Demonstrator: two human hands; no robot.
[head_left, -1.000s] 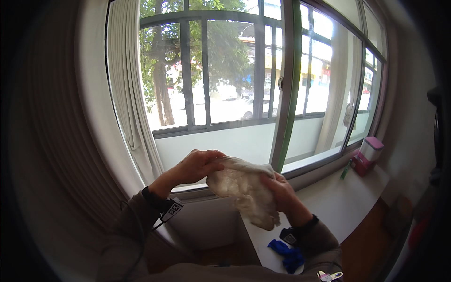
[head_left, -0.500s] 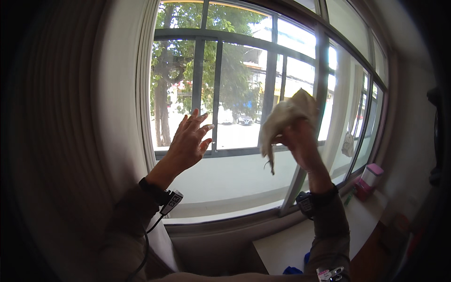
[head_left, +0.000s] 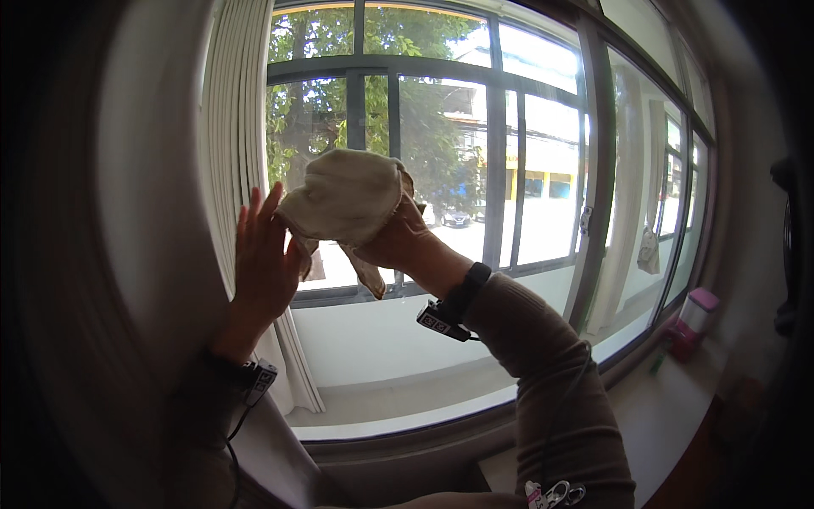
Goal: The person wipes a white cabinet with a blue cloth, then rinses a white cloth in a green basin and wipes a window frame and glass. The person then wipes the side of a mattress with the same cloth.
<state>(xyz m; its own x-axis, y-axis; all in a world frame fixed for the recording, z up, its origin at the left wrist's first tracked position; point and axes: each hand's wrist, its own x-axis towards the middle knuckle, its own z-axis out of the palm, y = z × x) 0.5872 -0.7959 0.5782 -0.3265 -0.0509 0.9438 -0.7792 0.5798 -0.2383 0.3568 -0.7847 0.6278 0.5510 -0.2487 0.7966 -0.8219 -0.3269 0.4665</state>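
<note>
At the near edge, a silver clip (head_left: 557,495) is lying along the right arm (head_left: 551,356), which is bending at the elbow and slanting up and leftward; its wrist band (head_left: 468,291) is sitting to the lower right of the cloth (head_left: 343,193). The left arm (head_left: 191,420) is rising more steeply from the lower left, with a cable (head_left: 232,450) trailing beside it. The right hand (head_left: 405,240) is grasping the cloth by its lower right side, some fingers being hidden behind the fabric. The left hand (head_left: 261,267) is standing upright, palm open and fingers loosely parted, gripping nothing that shows; whether its thumb is touching the cloth, one cannot tell. The cloth is extending up and left from the right hand, the nearer of the two, its long axis running roughly sideways and its left end dipping just beside the left hand; loose tails are hanging below. Behind it, the window (head_left: 596,144) is spanning the view; contact with the glass is not showing. A curtain (head_left: 236,127) is hanging at the left, and a pink-lidded container (head_left: 699,310) is standing at the right on a pale desk (head_left: 666,416). Farthest off, a tree (head_left: 305,123) is filling the upper left panes
</note>
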